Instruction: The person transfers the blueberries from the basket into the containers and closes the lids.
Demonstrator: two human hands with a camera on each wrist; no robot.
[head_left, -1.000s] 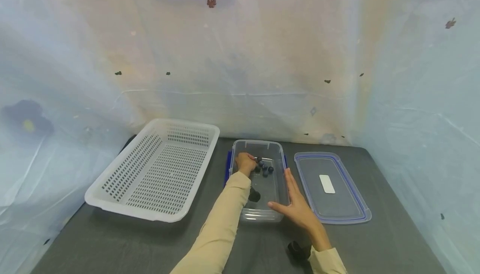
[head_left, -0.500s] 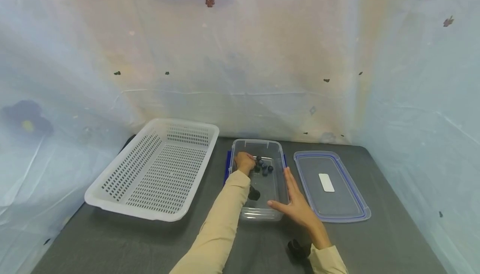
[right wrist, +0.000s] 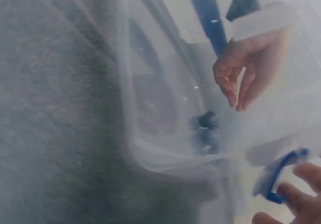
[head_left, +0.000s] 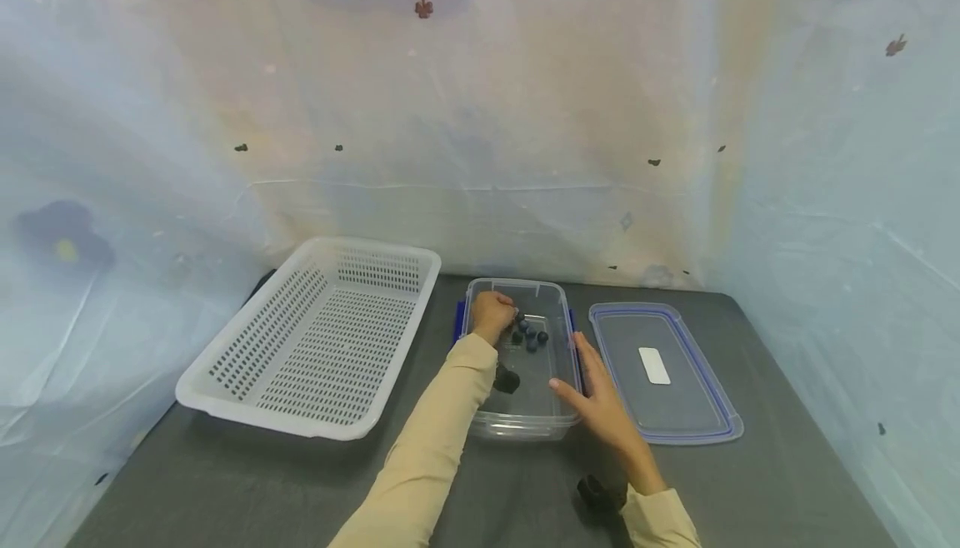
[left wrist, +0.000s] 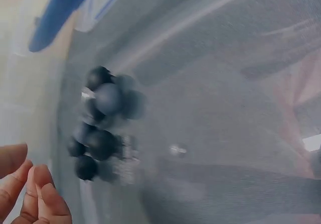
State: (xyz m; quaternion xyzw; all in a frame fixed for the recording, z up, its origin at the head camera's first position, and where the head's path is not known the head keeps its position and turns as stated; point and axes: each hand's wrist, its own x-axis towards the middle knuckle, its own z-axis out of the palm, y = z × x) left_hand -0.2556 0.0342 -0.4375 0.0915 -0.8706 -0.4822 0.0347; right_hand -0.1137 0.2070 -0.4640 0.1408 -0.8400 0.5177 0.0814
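A clear plastic food container (head_left: 525, 427) with blue side latches stands open on the table. Several blueberries (head_left: 531, 336) lie bunched in its far half; the left wrist view shows the dark blueberries (left wrist: 100, 128) close together. My left hand (head_left: 492, 312) is inside the container, just left of the blueberries. Its fingers are curled, with thumb and fingertips close together in the right wrist view, and I see nothing between them. My right hand (head_left: 606, 411) lies along the container's right side, fingers extended and thumb apart, near a blue latch (right wrist: 281, 176).
A white perforated plastic basket (head_left: 337, 356) stands to the left. The clear container lid (head_left: 678, 406), with a blue seal and a white label (head_left: 654, 366), lies flat to the right. Patterned plastic sheeting (head_left: 480, 115) hangs behind and beside the grey table.
My left hand has lifted slightly and moved back from the blueberries, which lie nearly as before. My right hand has shifted a little to the right.
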